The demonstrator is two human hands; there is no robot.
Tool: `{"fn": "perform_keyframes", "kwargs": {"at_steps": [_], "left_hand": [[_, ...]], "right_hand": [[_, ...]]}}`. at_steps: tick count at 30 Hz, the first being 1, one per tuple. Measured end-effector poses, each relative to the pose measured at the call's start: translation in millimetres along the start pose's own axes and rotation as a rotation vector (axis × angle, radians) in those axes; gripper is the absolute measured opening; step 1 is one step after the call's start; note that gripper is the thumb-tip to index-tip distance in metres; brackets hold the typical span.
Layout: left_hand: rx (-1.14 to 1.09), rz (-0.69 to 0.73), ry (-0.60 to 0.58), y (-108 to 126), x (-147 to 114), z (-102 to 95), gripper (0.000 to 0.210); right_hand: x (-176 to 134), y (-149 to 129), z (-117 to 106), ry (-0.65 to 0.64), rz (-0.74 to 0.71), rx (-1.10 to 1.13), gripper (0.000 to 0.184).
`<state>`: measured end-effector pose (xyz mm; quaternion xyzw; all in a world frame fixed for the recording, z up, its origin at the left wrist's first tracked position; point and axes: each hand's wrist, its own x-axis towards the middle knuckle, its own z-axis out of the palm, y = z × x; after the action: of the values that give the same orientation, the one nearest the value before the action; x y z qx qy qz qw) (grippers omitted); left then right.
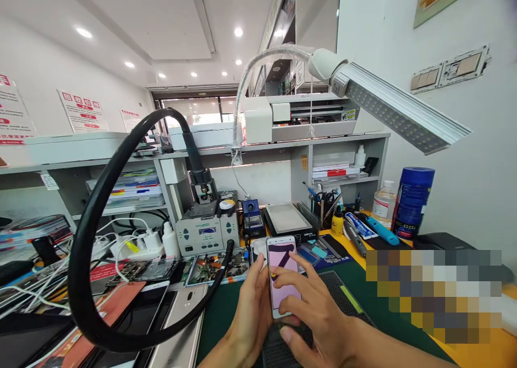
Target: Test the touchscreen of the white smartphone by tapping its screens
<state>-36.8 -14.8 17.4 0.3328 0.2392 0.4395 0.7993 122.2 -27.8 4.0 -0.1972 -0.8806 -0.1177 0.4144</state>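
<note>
A white smartphone (277, 295) stands tilted toward me above the bench, its lit screen showing pink with a dark shape. My left hand (252, 303) is wrapped round the phone's left side and lower back, the thumb along its edge. Over the right half of the screen lies my right hand (319, 306), fingers spread and bent, fingertips at or very near the glass; it does not grip the phone. Below both hands is a dark perforated pad (337, 292) on a green mat (222, 309).
A thick black hose (76, 238) loops on the left from a hot-air station (208, 230). Circuit boards fill a tray (194, 276) behind my hands. An LED lamp (399, 106) hangs at upper right. Phones, cables, a pen holder (325, 209) and a blue canister (414, 201) stand around.
</note>
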Motion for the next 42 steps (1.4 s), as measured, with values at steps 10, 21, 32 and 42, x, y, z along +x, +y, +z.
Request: {"fn": "perform_keyframes", "kwargs": {"at_steps": [10, 21, 32, 42], "left_hand": [[-0.045, 0.007, -0.029, -0.7, -2.6, 1.5, 0.061], [-0.042, 0.002, -0.050, 10.7, 1.4, -3.6, 0.067], [-0.041, -0.008, -0.046, 11.8, -0.4, -2.4, 0.069], [-0.121, -0.006, -0.015, 12.0, 1.5, -6.1, 0.069]], "right_hand": [[4.7, 4.3, -2.0, 0.010, 0.016, 0.010, 0.020], [-4.0, 13.2, -15.6, 0.128, 0.045, -0.042, 0.010], [-3.0, 11.4, -14.8, 0.141, 0.069, -0.017, 0.006], [-9.0, -0.8, 1.0, 0.019, -0.058, 0.047, 0.005]]}}
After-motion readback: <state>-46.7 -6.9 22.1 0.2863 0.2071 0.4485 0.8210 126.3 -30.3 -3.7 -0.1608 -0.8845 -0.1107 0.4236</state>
